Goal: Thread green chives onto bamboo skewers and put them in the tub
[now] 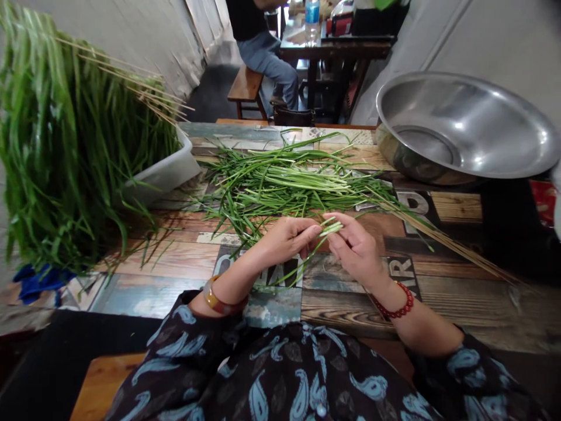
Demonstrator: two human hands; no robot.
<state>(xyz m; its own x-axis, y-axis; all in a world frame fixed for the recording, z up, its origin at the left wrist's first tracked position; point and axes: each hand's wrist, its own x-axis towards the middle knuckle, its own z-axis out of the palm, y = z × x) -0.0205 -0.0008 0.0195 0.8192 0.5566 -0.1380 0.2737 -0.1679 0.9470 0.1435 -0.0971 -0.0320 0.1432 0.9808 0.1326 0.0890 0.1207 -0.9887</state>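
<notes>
Long table topped with mismatched wood-look planks and printed lettering (447,286), set near pale walls; beyond it, a seated person in a black top and blue-grey trousers (263,52) beside a second dark table (302,44).

Small bunch of slender green stalks (332,227): pale, nearly white at the stem ends, gathered roughly level; narrow green leaves trail down toward the tabletop. Position: between the two hands, above the near part of the table.

Left hand (291,235), amber-coloured bangle at wrist, pinches the bunch between thumb and fingers. Right hand (357,242), red beaded bracelet at wrist, grips the pale ends with thumb and fingertips.

Just beyond the hands, loose heap of long green leafy stalks (280,181), mostly lying crosswise, whiter stems near its middle. Thin tan wooden sticks (456,248) reach from the heap's right side toward the table's right.

Far right: wide shiny steel basin (464,128). Left: white plastic tub (170,169), with a dense curtain of green leaves on sticks (56,128) hanging over it.
</notes>
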